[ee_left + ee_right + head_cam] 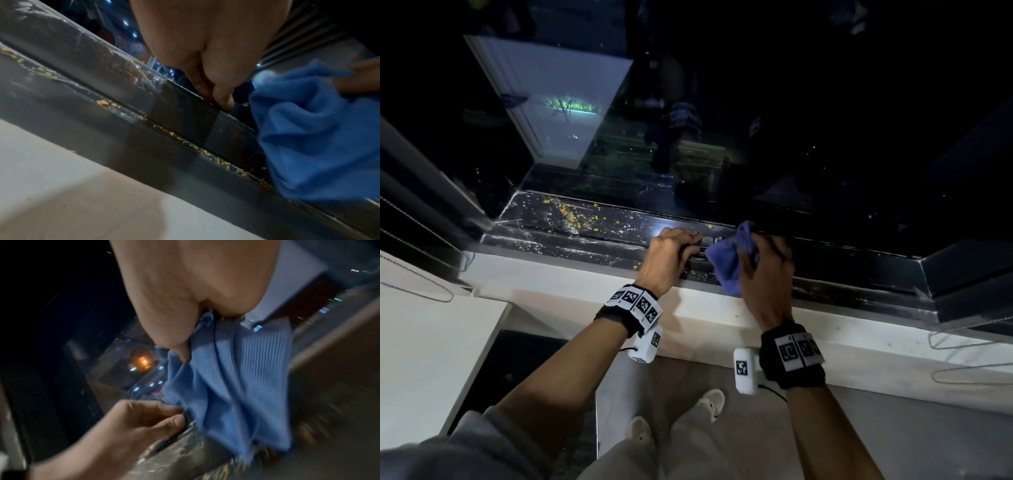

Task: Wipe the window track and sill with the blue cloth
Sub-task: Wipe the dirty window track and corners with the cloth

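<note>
Wiping status: right hand grips the bunched blue cloth, thumb and fingers pinching it; cloth hangs down onto the window track.
Left hand: left hand just beside the cloth, fingers curled over a track ridge with fingertips on the rail; bracing, holding nothing loose.
Cloth contact: the lower edge of the cloth meets the groove in the left wrist view; how hard it presses, cannot tell.
Debris: yellow crumbs and white specks lie on the track, mostly out past the left hand; more crumbs line the groove right beside the cloth. The stretch beyond the right hand looks cleaner.
Sill: white sill sits on the near side of both hands, below the wrists; a few faint specks on it.
Progress guess: early to mid; the dirty section on the left hand's side looks untouched.
Risk 1: a loose bunched cloth may ride over the groove and leave crumbs in the channel.
Risk 2: sweeping toward the left hand could push crumbs against its fingers, or over the sill edge to the floor.
Risk 3: trailing cloth could snag on the track ridges.
Risk 4: dim light, so missed spots are likely.
</note>
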Motion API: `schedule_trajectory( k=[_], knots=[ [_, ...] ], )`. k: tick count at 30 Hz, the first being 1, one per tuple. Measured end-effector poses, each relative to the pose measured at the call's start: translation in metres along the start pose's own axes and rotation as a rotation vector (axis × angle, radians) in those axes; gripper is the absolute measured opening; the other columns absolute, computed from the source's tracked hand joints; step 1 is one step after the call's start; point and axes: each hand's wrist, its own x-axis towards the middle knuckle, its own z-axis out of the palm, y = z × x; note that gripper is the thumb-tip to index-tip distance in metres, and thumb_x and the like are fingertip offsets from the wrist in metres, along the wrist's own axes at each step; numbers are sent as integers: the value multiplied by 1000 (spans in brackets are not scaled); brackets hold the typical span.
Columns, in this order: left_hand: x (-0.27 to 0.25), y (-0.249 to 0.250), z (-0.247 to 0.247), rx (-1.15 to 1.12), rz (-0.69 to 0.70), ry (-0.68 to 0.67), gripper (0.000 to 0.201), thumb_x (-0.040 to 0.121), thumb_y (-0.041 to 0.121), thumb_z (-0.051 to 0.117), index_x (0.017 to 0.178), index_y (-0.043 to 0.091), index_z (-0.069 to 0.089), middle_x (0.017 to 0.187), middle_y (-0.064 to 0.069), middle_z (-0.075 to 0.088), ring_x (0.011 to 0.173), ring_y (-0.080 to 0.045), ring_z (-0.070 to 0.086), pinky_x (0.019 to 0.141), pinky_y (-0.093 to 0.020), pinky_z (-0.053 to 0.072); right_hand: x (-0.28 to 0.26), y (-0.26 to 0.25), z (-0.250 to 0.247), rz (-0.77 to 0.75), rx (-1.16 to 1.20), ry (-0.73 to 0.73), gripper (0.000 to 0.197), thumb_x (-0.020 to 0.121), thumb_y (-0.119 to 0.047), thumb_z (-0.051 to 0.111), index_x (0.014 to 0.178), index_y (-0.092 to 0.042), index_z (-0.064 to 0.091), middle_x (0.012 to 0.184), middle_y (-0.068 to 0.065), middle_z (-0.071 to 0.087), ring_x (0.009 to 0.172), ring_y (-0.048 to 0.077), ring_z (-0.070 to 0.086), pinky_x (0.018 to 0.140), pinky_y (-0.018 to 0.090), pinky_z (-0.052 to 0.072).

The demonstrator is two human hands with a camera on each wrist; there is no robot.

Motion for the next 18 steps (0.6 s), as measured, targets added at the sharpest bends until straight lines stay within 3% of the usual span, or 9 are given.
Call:
schedule_trajectory(
  k=[3,6,8,10,12,13,14,16,18],
  knots=[
    [-1,-2,-3,-5,-2,-17,26,95,5,68,118,9,79,121,-7,77,113,-29,68,102,-22,43,16,-14,19,-145,-148,-101,34,93,-25,62,122,-9,68,121,14,62,107,37,55,99,42,43],
    [-2,-5,-6,-25,-12,-47,41,86,0,60,119,13,79,120,-5,77,111,-28,68,98,-16,42,22,-33,43,-262,-296,-238,28,85,-13,63,112,-9,69,110,12,60,100,36,56,87,46,50],
    [-3,-5,-11,-55,-47,-43,48,78,2,56,120,13,77,117,-6,77,109,-28,70,95,-20,45,26,-41,49,-372,-335,-271,23,91,-12,58,111,-11,69,113,7,58,103,31,53,87,44,50],
    [-4,-10,-17,-55,-76,-43,47,81,-1,65,125,13,75,120,-8,76,112,-28,69,99,-24,45,32,-47,36,-338,-245,-168,11,98,-14,59,107,-15,66,107,-6,57,98,18,56,89,35,45],
    [-8,-19,-25,-46,-80,-20,42,88,4,77,129,13,72,124,-7,74,116,-25,67,106,-20,42,42,-46,4,-154,-89,-12,12,99,-11,63,110,-12,66,97,-16,60,88,-1,58,88,17,42],
    [-10,-24,-29,-37,-78,0,40,91,9,78,130,13,72,125,-7,73,116,-23,66,108,-18,40,47,-46,-17,-120,-79,97,23,96,-5,63,118,-7,68,105,-13,63,95,-2,57,91,8,38],
    [-11,-31,-31,-27,-81,16,37,94,13,77,131,13,71,125,-7,72,117,-22,66,110,-19,40,51,-43,-36,-120,-61,190,34,92,0,62,126,-4,67,117,2,64,108,7,55,99,7,35],
    [-13,-40,-35,-5,-90,25,34,99,19,72,132,12,71,127,-7,72,119,-23,65,112,-29,46,59,-24,-61,-206,-199,271,49,88,-1,63,137,-9,61,130,22,57,118,33,51,109,31,39],
    [-14,-44,-37,31,-78,25,31,101,20,69,131,11,71,127,-5,72,120,-23,63,111,-36,49,60,-3,-57,-210,-288,167,48,91,-9,65,137,-19,60,133,17,57,117,40,54,100,46,48]
  ],
)
